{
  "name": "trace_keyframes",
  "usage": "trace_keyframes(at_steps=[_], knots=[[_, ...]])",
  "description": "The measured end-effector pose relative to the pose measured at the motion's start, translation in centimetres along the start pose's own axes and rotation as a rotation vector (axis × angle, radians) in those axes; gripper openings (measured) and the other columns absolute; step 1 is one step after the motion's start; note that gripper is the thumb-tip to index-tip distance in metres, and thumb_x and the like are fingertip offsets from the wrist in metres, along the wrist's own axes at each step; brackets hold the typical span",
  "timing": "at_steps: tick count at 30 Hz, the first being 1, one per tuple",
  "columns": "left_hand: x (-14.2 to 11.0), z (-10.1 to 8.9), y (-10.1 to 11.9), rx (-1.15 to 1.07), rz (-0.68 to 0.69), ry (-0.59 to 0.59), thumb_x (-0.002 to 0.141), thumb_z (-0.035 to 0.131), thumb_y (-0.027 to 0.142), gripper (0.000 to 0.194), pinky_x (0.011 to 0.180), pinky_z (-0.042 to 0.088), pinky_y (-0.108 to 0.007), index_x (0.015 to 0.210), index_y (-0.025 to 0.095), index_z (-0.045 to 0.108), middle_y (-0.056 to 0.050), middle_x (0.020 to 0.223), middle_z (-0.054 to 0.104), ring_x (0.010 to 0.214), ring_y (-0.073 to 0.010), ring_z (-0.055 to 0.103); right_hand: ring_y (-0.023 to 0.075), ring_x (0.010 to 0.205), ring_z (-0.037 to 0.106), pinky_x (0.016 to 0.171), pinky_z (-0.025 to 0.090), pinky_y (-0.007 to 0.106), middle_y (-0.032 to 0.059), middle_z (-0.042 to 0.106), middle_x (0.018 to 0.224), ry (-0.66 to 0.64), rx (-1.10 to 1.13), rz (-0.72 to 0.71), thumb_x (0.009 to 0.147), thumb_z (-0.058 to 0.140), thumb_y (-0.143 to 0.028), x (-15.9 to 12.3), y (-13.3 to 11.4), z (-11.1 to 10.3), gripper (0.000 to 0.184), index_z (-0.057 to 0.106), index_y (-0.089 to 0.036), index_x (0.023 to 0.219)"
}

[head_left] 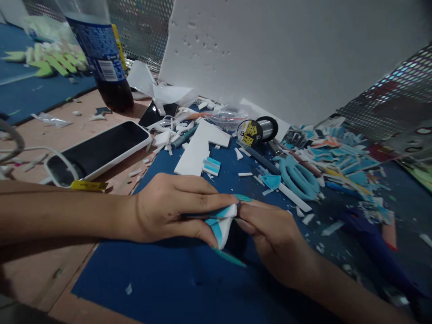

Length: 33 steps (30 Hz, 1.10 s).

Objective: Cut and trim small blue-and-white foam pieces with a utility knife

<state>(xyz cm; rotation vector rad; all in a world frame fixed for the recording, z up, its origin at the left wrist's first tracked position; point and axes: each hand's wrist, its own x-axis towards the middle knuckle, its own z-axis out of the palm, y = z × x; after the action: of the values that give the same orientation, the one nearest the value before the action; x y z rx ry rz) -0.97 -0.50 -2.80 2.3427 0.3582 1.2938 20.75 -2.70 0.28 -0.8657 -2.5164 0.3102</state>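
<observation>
The left hand (pixel 168 204) pinches the blue-and-white piece (pixel 222 225) between thumb and fingers, above the mat (pixel 135 270), inward from its left edge, probably to keep it steady. The right hand (pixel 278 234) has its fingers pressed together beside the piece's end (what they pinch, one cannot tell).
</observation>
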Motion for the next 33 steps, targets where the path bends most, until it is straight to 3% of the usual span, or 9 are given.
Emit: trace_keyframes(at_steps=[8,13,18,23,29,33], knots=[[0.2,-0.3,0.3,0.029,0.025,0.033,0.092,0.056,0.036,0.038,0.087,0.052,-0.019,0.113,0.005,0.064,-0.013,0.094,0.069,0.086,-0.0130,0.066,0.0107,0.050,0.043,0.049,0.034,0.022,-0.0034,0.045,0.057,-0.012,0.073,-0.008,0.083,0.032,0.001,-0.3,0.2,-0.2,0.027,0.034,-0.022,0.069],[0.6,-0.7,0.6,0.045,-0.003,-0.097,0.093,0.054,0.034,0.037,0.084,0.054,-0.021,0.110,0.003,0.065,-0.015,0.090,0.069,0.084,-0.0143,0.067,0.0100,0.050,0.041,0.050,0.034,0.021,-0.0043,0.044,0.057,-0.037,0.134,-0.005,0.085,0.032,0.000,-0.3,0.2,0.0,0.028,0.030,-0.023,0.069],[0.3,-0.3,0.3,0.056,0.038,-0.007,0.094,0.050,0.038,0.040,0.083,0.053,-0.018,0.110,0.005,0.065,-0.013,0.090,0.069,0.084,-0.0131,0.067,0.0109,0.051,0.042,0.052,0.034,0.021,-0.0041,0.045,0.059,-0.059,0.139,-0.023,0.084,0.033,-0.001,-0.5,0.5,0.2,0.027,0.029,-0.023,0.070],[0.7,-0.9,0.7,0.060,-0.004,-0.138,0.094,0.051,0.034,0.038,0.082,0.055,-0.022,0.112,0.004,0.064,-0.015,0.093,0.070,0.085,-0.0152,0.067,0.0107,0.050,0.039,0.052,0.034,0.021,-0.0048,0.043,0.058,-0.043,0.141,-0.023,0.084,0.034,0.000,-0.5,0.3,0.3,0.028,0.028,-0.023,0.069],[0.7,-0.8,0.6,0.059,-0.004,-0.131,0.094,0.052,0.035,0.037,0.081,0.055,-0.022,0.116,0.007,0.063,-0.014,0.093,0.069,0.085,-0.0151,0.067,0.0108,0.052,0.041,0.053,0.036,0.021,-0.0035,0.046,0.059,-0.042,0.160,0.012,0.089,0.035,-0.005,-0.4,0.2,0.4,0.028,0.032,-0.023,0.068],[0.2,-0.4,0.2,0.052,-0.005,-0.052,0.094,0.051,0.038,0.039,0.082,0.054,-0.019,0.119,0.011,0.062,-0.011,0.094,0.069,0.084,-0.0132,0.066,0.0118,0.054,0.045,0.055,0.038,0.024,-0.0017,0.049,0.061,-0.051,0.228,0.024,0.093,0.032,-0.010,-0.8,0.6,0.4,0.026,0.036,-0.022,0.070]])
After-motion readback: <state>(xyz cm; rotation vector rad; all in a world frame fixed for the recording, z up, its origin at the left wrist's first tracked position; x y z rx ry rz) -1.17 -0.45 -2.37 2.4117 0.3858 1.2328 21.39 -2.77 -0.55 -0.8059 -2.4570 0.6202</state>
